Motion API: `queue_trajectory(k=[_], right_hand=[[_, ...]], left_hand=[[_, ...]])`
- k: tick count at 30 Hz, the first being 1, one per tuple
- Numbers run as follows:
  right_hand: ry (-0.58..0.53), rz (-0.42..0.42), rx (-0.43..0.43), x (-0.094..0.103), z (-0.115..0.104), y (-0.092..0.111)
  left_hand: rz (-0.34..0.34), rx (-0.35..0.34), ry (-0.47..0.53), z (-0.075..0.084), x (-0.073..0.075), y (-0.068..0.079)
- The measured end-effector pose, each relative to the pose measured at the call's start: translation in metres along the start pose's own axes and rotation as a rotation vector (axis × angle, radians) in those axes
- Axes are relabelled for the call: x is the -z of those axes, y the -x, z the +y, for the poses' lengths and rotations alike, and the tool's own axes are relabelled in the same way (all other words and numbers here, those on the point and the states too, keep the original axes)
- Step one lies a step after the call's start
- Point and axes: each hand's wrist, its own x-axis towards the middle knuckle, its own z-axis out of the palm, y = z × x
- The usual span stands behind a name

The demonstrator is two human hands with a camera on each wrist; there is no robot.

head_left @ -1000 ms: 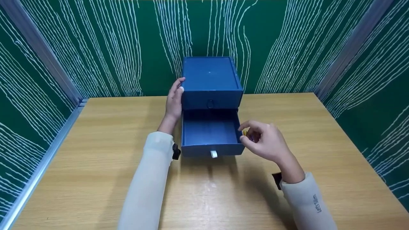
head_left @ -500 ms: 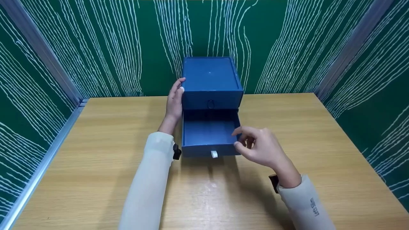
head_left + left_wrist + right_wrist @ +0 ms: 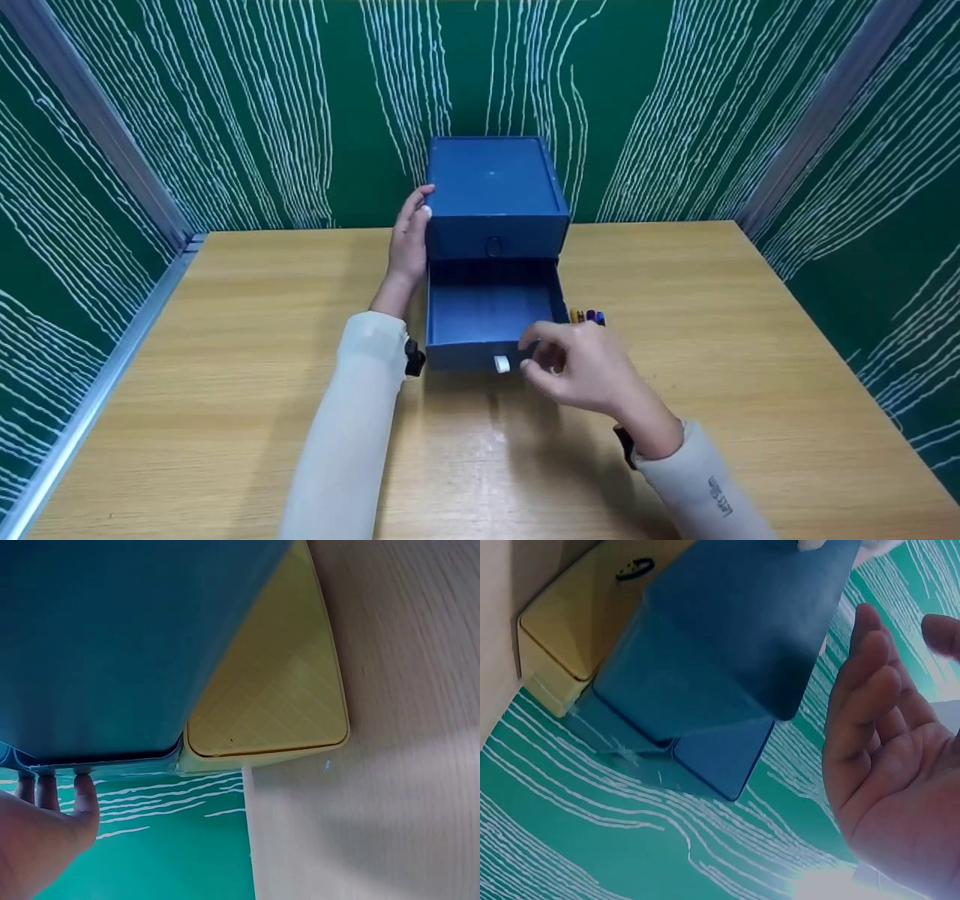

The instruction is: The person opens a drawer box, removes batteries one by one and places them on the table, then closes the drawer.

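Observation:
A blue two-drawer box (image 3: 491, 176) stands at the back of the table, its lower drawer (image 3: 491, 311) pulled out and bare inside. The drawer's front carries a white pull tab (image 3: 502, 364); a dark ring hangs on the upper drawer's front. Against the box's left side rests my left hand (image 3: 409, 244), fingers extended along the wall. In the left wrist view its fingertips touch the blue edge. My right hand (image 3: 581, 367) hovers at the drawer's front right corner, to the right of the tab. Thumb and forefinger are apart, with nothing between them.
Under the blue box sits a yellow box (image 3: 277, 675), hidden in the head view. Several colourful pen-like things (image 3: 587, 316) show just right of the drawer, partly behind the right hand. Green walls (image 3: 262, 112) with white lines enclose the wooden table (image 3: 262, 375).
My right hand has moved left and toward me, from the drawer's right side to its front corner. The colourful pen-like things have come into view behind it. The left hand stays in place.

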Motion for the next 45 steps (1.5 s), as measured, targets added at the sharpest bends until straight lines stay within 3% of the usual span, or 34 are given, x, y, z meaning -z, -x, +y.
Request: queue_trajectory(k=[10, 19, 24, 36, 45], right_hand=[[0.231, 0.073, -0.066, -0.028, -0.006, -0.002], [0.326, 0.031, -0.146, -0.041, -0.010, -0.003], [0.362, 0.027, -0.165, -0.045, -0.013, -0.003], [0.369, 0.107, -0.169, -0.054, -0.014, -0.003], [0.356, 0.145, -0.173, -0.057, -0.016, -0.003]], left_hand=[[0.002, -0.014, -0.013, -0.001, 0.000, 0.001], [0.002, -0.015, -0.020, -0.001, -0.001, 0.001], [0.002, -0.025, -0.014, 0.000, -0.001, 0.001], [0.010, -0.047, -0.020, -0.001, -0.001, 0.000], [-0.006, -0.068, 0.045, -0.003, 0.000, -0.001]])
